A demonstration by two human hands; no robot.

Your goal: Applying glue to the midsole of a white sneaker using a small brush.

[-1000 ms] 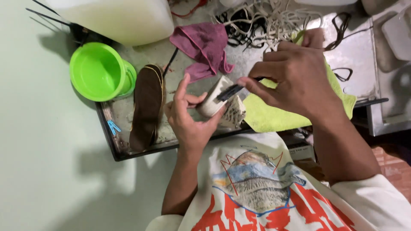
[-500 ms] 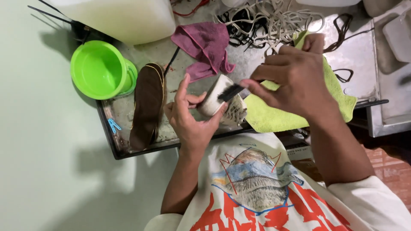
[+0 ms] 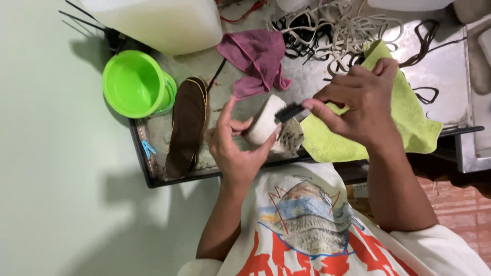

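Note:
My left hand (image 3: 232, 148) grips a white shoe (image 3: 266, 124) by its pale rounded end, above the front edge of a metal tray (image 3: 153, 174). My right hand (image 3: 360, 105) pinches a small dark brush (image 3: 289, 111) whose bristles touch the shoe's white surface. Below the shoe a patterned part of it shows. A yellow-green cloth (image 3: 404, 122) lies under my right hand.
A bright green bowl (image 3: 135, 84) stands at the tray's left, a brown insole (image 3: 186, 125) beside it. A mauve rag (image 3: 258, 59) and a tangle of white and dark laces (image 3: 342, 30) lie further back, near a large white jug (image 3: 158, 20).
My right hand has shifted slightly with the brush along the shoe's white end. My left hand keeps its hold on the shoe.

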